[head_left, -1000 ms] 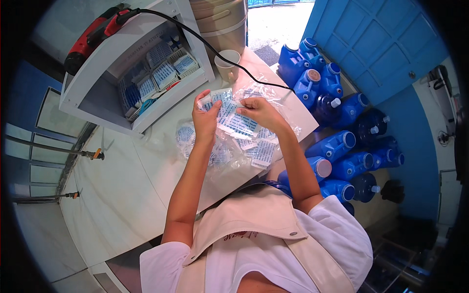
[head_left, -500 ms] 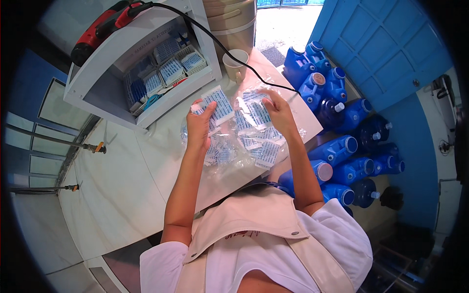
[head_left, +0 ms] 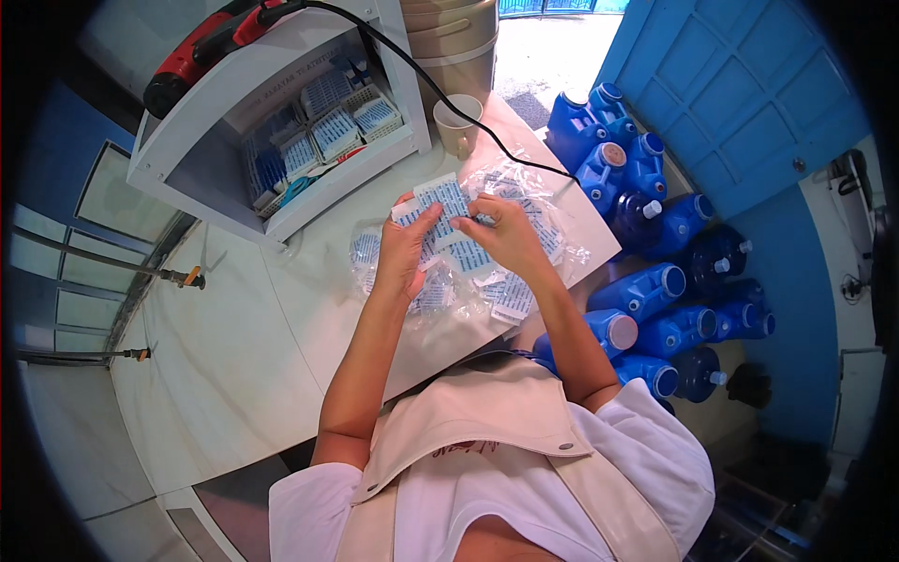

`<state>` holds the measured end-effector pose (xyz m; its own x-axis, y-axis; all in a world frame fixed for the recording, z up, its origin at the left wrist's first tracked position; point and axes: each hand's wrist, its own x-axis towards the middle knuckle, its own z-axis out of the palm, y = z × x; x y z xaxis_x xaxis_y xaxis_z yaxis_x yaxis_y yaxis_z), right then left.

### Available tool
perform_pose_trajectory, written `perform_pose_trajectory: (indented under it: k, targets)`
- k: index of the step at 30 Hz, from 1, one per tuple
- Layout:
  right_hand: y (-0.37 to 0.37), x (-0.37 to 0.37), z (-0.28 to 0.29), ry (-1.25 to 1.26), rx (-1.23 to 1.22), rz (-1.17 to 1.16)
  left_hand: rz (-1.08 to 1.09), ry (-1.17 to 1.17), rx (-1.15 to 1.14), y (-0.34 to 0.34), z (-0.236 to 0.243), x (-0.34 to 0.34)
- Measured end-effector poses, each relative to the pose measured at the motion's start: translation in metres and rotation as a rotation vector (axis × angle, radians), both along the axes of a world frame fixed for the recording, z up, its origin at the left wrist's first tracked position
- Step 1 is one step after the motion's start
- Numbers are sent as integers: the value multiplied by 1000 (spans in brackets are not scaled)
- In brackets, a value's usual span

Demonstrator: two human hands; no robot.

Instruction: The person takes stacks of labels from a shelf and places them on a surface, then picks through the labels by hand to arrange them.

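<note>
Over the counter (head_left: 309, 347), my left hand (head_left: 403, 248) holds several white slips with blue print (head_left: 444, 208), fanned a little, its thumb across their face. My right hand (head_left: 510, 236) has come up to the right edge of these slips, with thumb and fingertips closed on it. Below and around my hands lies a crumpled clear plastic bag (head_left: 552, 229), with more loose printed slips (head_left: 510, 298) in and about it. Part of the pile is hidden behind my hands.
A white open-fronted box (head_left: 281, 220) holds baskets of similar slips (head_left: 337, 131). Near it stand a beige mug (head_left: 459, 125) and stacked beige buckets (head_left: 454, 47). A red power tool (head_left: 201, 56) trails a black cord (head_left: 426, 84). Several blue water jugs (head_left: 641, 290) crowd beyond the counter's right edge.
My right hand has moved left from the plastic bag to the slips in my left hand. My left hand has shifted slightly right with its slips.
</note>
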<state>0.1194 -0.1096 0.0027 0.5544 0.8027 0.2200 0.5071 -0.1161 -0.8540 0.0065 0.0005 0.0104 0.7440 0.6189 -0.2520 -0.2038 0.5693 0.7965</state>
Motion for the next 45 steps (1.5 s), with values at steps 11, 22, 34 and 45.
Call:
perform_pose_trajectory:
  k: [11,22,34,45]
  targets:
    - [1,7,-2,374,-157,240,-286,-3,335,8,8,0]
    - [-18,22,-12,659,205,109,-89,-103,52,36,-11,-22]
    - [9,-4,-49,859,286,116,-70,111,264,10,-21,-10]
    - [-2,16,-41,828,360,-13,85,9,202,7,-26,6]
